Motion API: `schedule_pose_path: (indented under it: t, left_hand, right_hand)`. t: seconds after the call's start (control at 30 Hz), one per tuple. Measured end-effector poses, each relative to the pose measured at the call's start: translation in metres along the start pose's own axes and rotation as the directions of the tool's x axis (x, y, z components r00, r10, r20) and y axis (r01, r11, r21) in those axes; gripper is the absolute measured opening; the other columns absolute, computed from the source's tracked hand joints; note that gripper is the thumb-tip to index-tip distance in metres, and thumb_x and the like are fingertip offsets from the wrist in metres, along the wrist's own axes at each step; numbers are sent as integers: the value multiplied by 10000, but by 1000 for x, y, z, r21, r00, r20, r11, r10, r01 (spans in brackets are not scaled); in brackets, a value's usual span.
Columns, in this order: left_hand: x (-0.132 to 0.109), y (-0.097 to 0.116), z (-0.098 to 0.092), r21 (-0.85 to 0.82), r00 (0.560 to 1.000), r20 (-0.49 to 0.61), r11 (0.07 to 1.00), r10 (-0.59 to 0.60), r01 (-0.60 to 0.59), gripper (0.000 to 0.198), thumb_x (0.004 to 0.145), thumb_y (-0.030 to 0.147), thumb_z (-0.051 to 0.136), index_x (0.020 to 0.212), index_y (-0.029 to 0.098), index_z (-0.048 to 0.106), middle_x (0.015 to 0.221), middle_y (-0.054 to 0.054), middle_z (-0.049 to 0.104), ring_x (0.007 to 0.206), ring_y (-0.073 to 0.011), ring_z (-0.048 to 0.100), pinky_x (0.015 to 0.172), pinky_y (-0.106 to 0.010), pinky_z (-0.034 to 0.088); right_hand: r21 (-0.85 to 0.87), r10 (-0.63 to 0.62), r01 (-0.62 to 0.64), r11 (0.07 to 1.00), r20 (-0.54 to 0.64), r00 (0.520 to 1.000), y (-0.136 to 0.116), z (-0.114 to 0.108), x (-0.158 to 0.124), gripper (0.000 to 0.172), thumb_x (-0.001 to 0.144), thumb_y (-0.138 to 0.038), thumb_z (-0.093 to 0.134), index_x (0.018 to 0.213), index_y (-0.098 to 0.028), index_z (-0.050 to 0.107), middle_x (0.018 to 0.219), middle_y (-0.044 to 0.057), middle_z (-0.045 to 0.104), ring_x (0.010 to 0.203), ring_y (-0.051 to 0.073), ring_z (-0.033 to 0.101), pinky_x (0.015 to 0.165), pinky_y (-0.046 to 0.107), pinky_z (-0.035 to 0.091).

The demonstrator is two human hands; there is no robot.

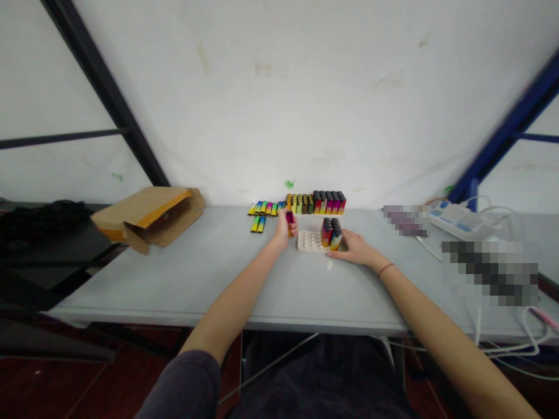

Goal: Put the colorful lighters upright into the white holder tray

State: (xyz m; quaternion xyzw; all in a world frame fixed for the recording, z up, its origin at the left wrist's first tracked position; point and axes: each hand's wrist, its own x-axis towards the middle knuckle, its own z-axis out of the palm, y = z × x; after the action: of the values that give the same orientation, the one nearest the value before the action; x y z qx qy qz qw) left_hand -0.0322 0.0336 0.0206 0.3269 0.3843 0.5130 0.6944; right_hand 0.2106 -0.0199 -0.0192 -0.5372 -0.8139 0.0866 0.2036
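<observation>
In the head view my left hand is closed around an upright purple-red lighter, just left of a white tray with rows of round holes. Several lighters with black tops stand in the tray's right part. My right hand grips the tray's right end, thumb along the front edge and fingers behind. Beyond the left hand lies a group of yellow, blue and pink lighters, with two more in front. Upright lighters with dark tops fill a block at the back, beside yellow-and-black ones.
An opened cardboard box lies on the left of the grey table. A white power strip with cables sits at the right, near a blurred-out phone-like object and another pixelated item. The white wall closes the back.
</observation>
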Motion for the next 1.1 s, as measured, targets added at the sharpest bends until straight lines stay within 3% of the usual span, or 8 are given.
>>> schedule_pose_path:
  t: [0.1, 0.23, 0.3, 0.47, 0.63, 0.97, 1.1]
  left_hand:
    - [1, -1, 0, -44, 999, -5, 999, 33, -33, 394, 920, 510, 413, 665, 212, 449, 464, 68, 388, 356, -80, 364, 387, -199, 308]
    - [0, -1, 1, -86, 996, -16, 992, 87, -88, 390, 897, 589, 476, 763, 224, 460, 546, 49, 511, 439, -100, 498, 453, -204, 402]
    - [0, -1, 0, -71, 997, 6, 994, 78, -77, 416, 885, 631, 481, 775, 231, 454, 515, 64, 468, 405, -96, 450, 432, -200, 379]
    - [2, 0, -4, -20, 996, 89, 1000, 0, 2, 461, 886, 615, 454, 654, 219, 418, 428, 92, 274, 325, -63, 232, 350, -183, 189]
    - [2, 0, -5, -8, 994, 101, 999, -47, 48, 463, 923, 528, 337, 569, 229, 351, 398, 71, 236, 309, -69, 194, 332, -196, 148]
    - [-1, 5, -6, -9, 999, -8, 999, 43, -43, 475, 928, 558, 359, 590, 226, 326, 416, 84, 218, 312, -53, 145, 336, -183, 97]
    - [-2, 7, -6, -31, 999, 2, 998, 50, -49, 485, 927, 577, 349, 593, 226, 337, 420, 85, 220, 313, -54, 155, 339, -186, 101]
  right_hand:
    - [4, -6, 6, 1000, 2, 1000, 1, 0, 0, 730, 783, -648, 686, 1315, -158, 588, 1350, 189, 638, 1201, 389, 608, 1021, 527, 465]
    - [20, -3, 3, 1000, -10, 1000, 0, 1, 0, 718, 775, -639, 699, 1302, -162, 594, 1353, 189, 637, 1203, 390, 608, 1026, 527, 463]
    - [21, -1, 2, 1000, -13, 1000, 0, 0, 0, 711, 772, -638, 703, 1293, -165, 600, 1343, 191, 643, 1200, 399, 608, 1025, 538, 463]
    - [22, -4, 4, 1000, -12, 1000, -1, 0, 0, 697, 776, -633, 698, 1283, -165, 605, 1328, 192, 652, 1183, 400, 614, 1009, 542, 470]
    - [11, 8, -8, 1000, 11, 1000, 0, -1, 0, 744, 781, -632, 691, 1324, -136, 579, 1357, 208, 630, 1210, 407, 598, 1022, 559, 456]
    - [43, -13, 13, 999, -17, 1000, 1, 1, 0, 709, 776, -623, 708, 1315, -176, 596, 1369, 180, 632, 1210, 385, 604, 1028, 530, 461]
    - [33, -4, 4, 999, -4, 1000, 0, 0, 0, 733, 783, -630, 696, 1337, -165, 579, 1393, 189, 613, 1236, 397, 590, 1039, 546, 452]
